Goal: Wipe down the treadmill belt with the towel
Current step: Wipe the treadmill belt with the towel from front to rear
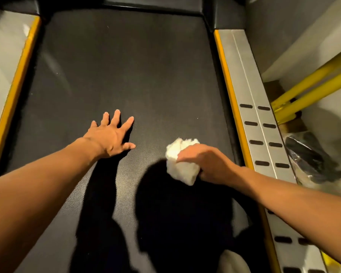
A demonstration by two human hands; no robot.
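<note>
Two hands are out over the treadmill belt [126, 66]: your left hand [109, 137] lies flat, fingers spread wide, at nine o'clock of the towel [180, 161]. Your right hand [209, 164] grips that bunched white towel against the belt, side rail [252, 107] at three o'clock.
</note>
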